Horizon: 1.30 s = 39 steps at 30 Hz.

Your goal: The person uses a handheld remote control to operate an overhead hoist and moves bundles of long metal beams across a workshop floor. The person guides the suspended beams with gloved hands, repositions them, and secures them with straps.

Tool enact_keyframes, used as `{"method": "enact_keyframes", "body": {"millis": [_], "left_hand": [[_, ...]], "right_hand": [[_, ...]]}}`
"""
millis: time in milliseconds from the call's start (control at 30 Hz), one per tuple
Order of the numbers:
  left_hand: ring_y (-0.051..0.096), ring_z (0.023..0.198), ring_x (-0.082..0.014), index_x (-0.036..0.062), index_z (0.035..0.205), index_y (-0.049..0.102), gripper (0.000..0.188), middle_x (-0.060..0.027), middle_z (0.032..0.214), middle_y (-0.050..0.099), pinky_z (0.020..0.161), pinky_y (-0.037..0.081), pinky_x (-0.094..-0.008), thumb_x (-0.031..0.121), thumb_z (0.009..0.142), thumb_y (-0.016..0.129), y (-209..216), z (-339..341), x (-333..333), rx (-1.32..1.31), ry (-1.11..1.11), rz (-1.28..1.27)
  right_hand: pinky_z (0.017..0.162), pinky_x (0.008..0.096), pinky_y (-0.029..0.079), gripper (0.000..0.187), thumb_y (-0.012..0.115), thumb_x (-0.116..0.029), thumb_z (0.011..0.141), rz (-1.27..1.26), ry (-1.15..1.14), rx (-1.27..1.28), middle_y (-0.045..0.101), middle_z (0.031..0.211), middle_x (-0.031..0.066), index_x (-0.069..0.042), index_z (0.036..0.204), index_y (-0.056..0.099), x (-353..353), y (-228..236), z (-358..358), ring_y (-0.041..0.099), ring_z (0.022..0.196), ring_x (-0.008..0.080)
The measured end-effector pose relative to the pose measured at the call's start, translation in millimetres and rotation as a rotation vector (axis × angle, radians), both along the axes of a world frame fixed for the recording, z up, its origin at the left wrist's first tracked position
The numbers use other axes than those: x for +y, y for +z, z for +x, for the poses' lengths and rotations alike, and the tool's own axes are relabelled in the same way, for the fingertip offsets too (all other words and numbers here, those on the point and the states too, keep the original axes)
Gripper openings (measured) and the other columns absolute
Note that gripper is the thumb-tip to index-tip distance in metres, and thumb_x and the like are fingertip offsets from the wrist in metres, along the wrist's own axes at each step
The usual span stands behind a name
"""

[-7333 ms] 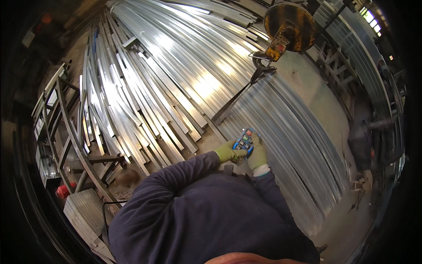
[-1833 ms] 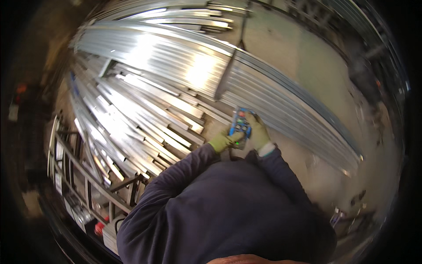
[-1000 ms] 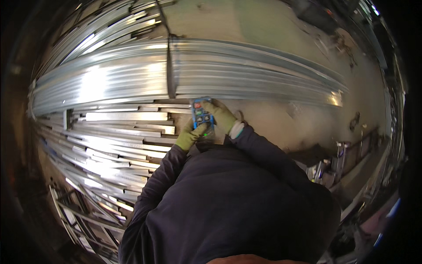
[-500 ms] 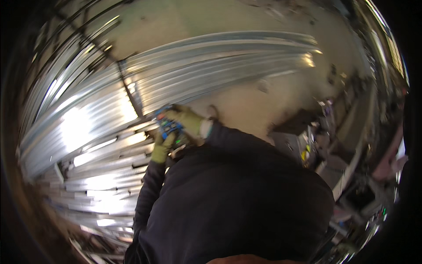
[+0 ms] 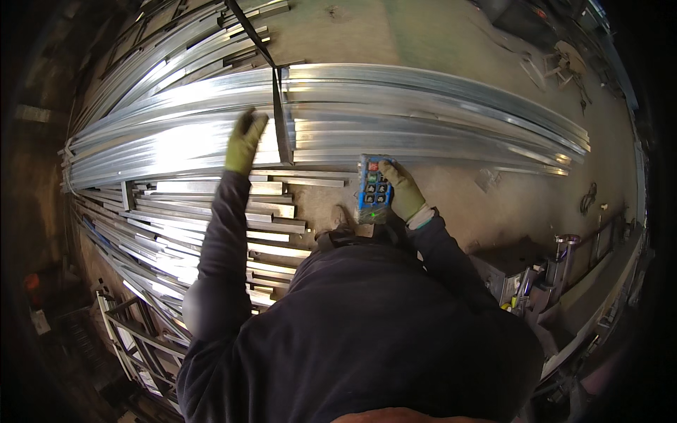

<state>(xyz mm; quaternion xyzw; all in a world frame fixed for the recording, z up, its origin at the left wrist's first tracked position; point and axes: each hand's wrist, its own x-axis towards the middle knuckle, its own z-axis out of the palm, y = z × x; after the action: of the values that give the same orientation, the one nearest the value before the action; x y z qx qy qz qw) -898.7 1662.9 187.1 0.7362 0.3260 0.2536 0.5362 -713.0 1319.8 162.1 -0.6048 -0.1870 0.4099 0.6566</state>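
My right hand (image 5: 403, 190), in a yellow-green glove, holds a blue handheld remote (image 5: 373, 188) with several buttons, thumb on its upper part. My left hand (image 5: 245, 141), gloved the same, is stretched forward with fingers apart, next to a black lifting strap (image 5: 281, 116) that wraps a long bundle of shiny metal profiles (image 5: 423, 113). I cannot tell whether the hand touches the strap or the bundle. Both arms wear dark sleeves.
More shiny metal profiles (image 5: 183, 211) lie stacked in rows at the left, down to a metal rack (image 5: 134, 338). Concrete floor (image 5: 423, 35) lies beyond the bundle. A machine with metal parts (image 5: 557, 268) stands at the right, and scrap pieces (image 5: 564, 63) lie far right.
My left hand has let go of the remote and reached forward to the strapped bundle. My right hand now holds the remote alone. The view has swung round across the metal bundles.
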Motion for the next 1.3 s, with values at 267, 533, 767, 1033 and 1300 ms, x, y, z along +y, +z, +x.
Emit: {"method": "enact_keyframes", "body": {"millis": [267,533,767,1033,1300], "left_hand": [[0.051,0.138,-0.0365,-0.0140,0.151,0.037,0.115,-0.0317,0.148,0.051,0.116,0.040,-0.0401,0.063,0.079,0.083,87.7,92.0,188.0,-0.064,0.350,0.352],[0.049,0.140,-0.0355,-0.0121,0.149,0.041,0.116,-0.0291,0.146,0.054,0.118,0.034,-0.0365,0.066,0.074,0.086,141.8,169.5,321.5,-0.092,0.548,0.450],[0.062,0.089,-0.0267,-0.0013,0.135,0.052,0.060,-0.0152,0.106,0.068,0.083,0.049,-0.0387,0.045,0.100,0.066,124.8,194.5,399.7,0.028,0.682,0.510],[0.049,0.041,-0.0212,0.0112,0.092,0.055,0.024,-0.0074,0.055,0.052,0.039,0.037,-0.0366,0.033,0.102,0.059,150.9,196.1,391.4,-0.871,-0.028,-0.317],[0.043,0.037,-0.0153,0.0126,0.079,0.055,0.030,-0.0007,0.050,0.044,0.036,0.029,-0.0336,0.028,0.104,0.064,223.2,204.9,324.5,-0.588,0.163,-0.007]], "right_hand": [[0.082,0.0319,0.060,0.042,0.060,-0.038,0.106,0.030,-0.035,0.416,0.071,0.108,0.0058,-0.002,0.128,0.062,-20.0,16.8,27.8,0.071,0.093,0.0164],[0.087,0.0341,0.059,0.046,0.061,-0.041,0.105,0.059,-0.142,0.389,0.071,0.114,0.0076,-0.002,0.130,0.063,-72.4,5.5,96.5,0.070,0.099,0.0179],[0.085,0.0295,0.056,0.037,0.057,-0.035,0.106,-0.102,-0.193,0.170,0.069,0.108,0.0037,-0.005,0.125,0.065,-105.6,-3.2,135.3,0.067,0.098,0.0140],[0.092,0.0375,0.056,0.058,0.055,-0.051,0.106,0.022,-0.332,0.435,0.069,0.119,0.0088,-0.003,0.139,0.059,-79.7,-14.6,135.7,0.067,0.105,0.0204],[0.096,0.0391,0.055,0.059,0.058,-0.054,0.104,0.073,-0.205,0.504,0.067,0.122,0.0092,-0.004,0.135,0.060,-36.4,-24.4,126.8,0.066,0.107,0.0219]]}}
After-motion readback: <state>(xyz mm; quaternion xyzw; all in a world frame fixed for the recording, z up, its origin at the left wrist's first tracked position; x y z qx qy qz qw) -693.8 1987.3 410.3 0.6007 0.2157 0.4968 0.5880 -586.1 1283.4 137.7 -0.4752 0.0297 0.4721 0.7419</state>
